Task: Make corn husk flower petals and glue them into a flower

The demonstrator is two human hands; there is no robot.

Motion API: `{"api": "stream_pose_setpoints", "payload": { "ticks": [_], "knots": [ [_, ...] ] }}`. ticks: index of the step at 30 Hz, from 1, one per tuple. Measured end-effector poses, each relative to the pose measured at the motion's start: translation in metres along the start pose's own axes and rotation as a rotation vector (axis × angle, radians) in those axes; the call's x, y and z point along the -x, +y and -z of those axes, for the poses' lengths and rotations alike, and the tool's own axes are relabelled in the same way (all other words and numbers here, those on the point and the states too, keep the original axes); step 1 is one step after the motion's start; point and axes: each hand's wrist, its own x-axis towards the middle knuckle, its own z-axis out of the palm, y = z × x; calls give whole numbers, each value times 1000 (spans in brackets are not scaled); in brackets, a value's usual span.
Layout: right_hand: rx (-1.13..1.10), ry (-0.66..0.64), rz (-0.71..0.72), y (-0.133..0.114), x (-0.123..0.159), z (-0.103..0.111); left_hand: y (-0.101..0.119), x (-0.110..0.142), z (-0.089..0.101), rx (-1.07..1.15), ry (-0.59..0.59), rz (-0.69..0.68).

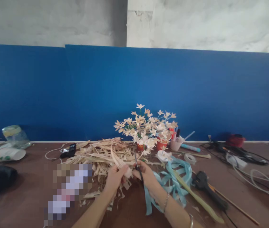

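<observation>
My left hand is closed around a pale dried corn husk, whose long tip points up and away from me. Just to its right, my right hand grips a pair of scissors with dark handles, the blades pointing away from me. Whether the blades touch the husk is hard to tell. A loose heap of dried husks lies behind and left of my hands, with small scraps below it. Beyond my hands stand husk flowers on thin stems in small pots.
Blue ribbon lies tangled at my right, beside a black glue gun and a thin stick. Cables sprawl at far right. At left are a glass jar, a paper cup and a blurred-out object. A blue partition bounds the back.
</observation>
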Motion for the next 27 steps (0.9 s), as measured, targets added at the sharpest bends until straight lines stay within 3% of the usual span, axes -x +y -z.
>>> {"api": "stream_pose_setpoints", "payload": {
  "ticks": [8, 18, 27],
  "knots": [
    [213, -300, -135, 5, 9, -5, 0, -6, 5, 230, 118, 3],
    [235, -283, -143, 14, 8, -3, 3, -4, 4, 237, 132, 3],
    [216, -256, -126, 3, 13, -10, 4, -4, 4, 260, 139, 5]
  ]
}}
